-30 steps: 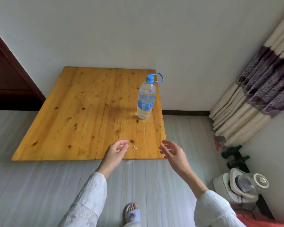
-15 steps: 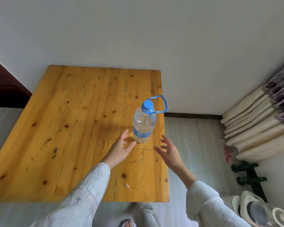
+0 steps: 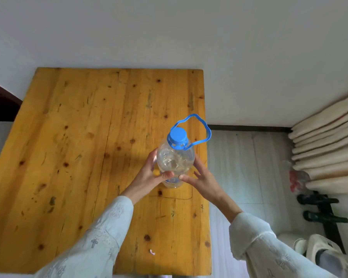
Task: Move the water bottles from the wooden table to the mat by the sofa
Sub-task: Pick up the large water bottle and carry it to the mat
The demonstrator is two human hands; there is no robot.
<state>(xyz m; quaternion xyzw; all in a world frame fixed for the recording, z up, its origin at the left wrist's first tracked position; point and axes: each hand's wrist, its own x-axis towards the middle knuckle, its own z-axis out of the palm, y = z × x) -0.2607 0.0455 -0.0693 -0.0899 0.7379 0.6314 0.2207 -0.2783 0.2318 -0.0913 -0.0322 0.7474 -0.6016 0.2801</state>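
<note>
A clear water bottle [image 3: 174,159] with a blue cap and a blue loop handle stands upright near the right edge of the wooden table [image 3: 84,157]. My left hand [image 3: 149,177] grips its left side, thumb across the front over the label. On the bottle's right side my right hand [image 3: 201,177] wraps it, with the thumb meeting the front. The bottle's base looks to be on the tabletop. No mat or sofa is in view.
The table stands against a white wall. A small white scrap [image 3: 152,252] lies near the table's front edge. Right of the table is pale floor, folded cream curtains [image 3: 327,149], a red-and-white bag [image 3: 296,178], dark green dumbbells [image 3: 319,207] and a white appliance [image 3: 325,255].
I stepped closer to the table and both hands reached forward. They have closed around the bottle from both sides; before, they were open and apart from it.
</note>
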